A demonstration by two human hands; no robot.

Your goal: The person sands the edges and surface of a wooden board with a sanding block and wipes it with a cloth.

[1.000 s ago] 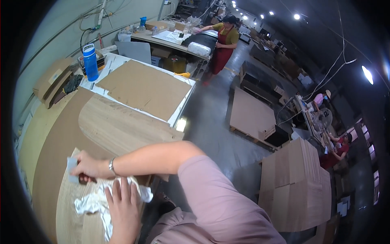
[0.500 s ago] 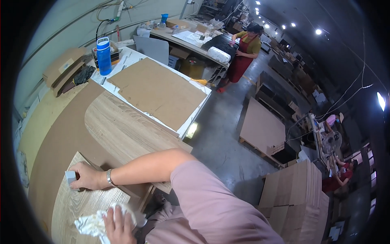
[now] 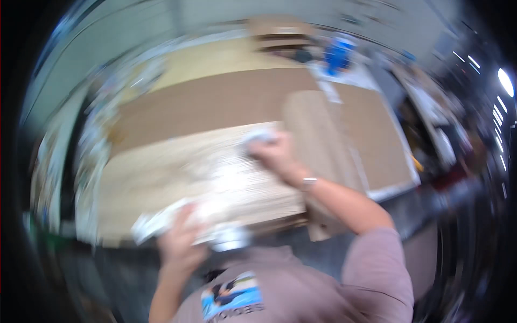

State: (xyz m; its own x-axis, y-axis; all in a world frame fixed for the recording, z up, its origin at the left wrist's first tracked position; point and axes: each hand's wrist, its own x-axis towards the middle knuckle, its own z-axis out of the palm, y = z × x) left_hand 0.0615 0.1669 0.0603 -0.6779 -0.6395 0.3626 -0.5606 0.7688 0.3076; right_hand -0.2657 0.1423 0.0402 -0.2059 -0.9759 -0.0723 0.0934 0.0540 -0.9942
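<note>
Though blurred throughout by motion, main layout readable. Pale wood-grain panel (image 3: pixel 177 177) flat on the worktop (image 3: pixel 215 105), near edge toward the body. Left hand (image 3: pixel 180 242) at the panel's near edge, pressed on a crumpled white rag (image 3: pixel 156 223); fingers spread over the cloth, not curled round it as far as the blur allows. Right hand (image 3: pixel 274 153) at the panel's far right corner, fingers closed on a small pale object (image 3: pixel 258 135), kind not resolvable. Wristband (image 3: pixel 307 184) on the right wrist.

Surroundings: brown board (image 3: pixel 215 105) beyond the panel, partly under it. Tall tan board (image 3: pixel 318 161) just right of the panel, passing beneath the right forearm. Flat brown sheet (image 3: pixel 377 140) further right, on a white-edged surface. Blue bottle (image 3: pixel 338 54) at the far end, well apart from both hands. Cardboard box (image 3: pixel 277 32) behind it, against the wall. Clutter along the left rim, too smeared to identify. Ceiling light (image 3: pixel 506 82) at far right.
</note>
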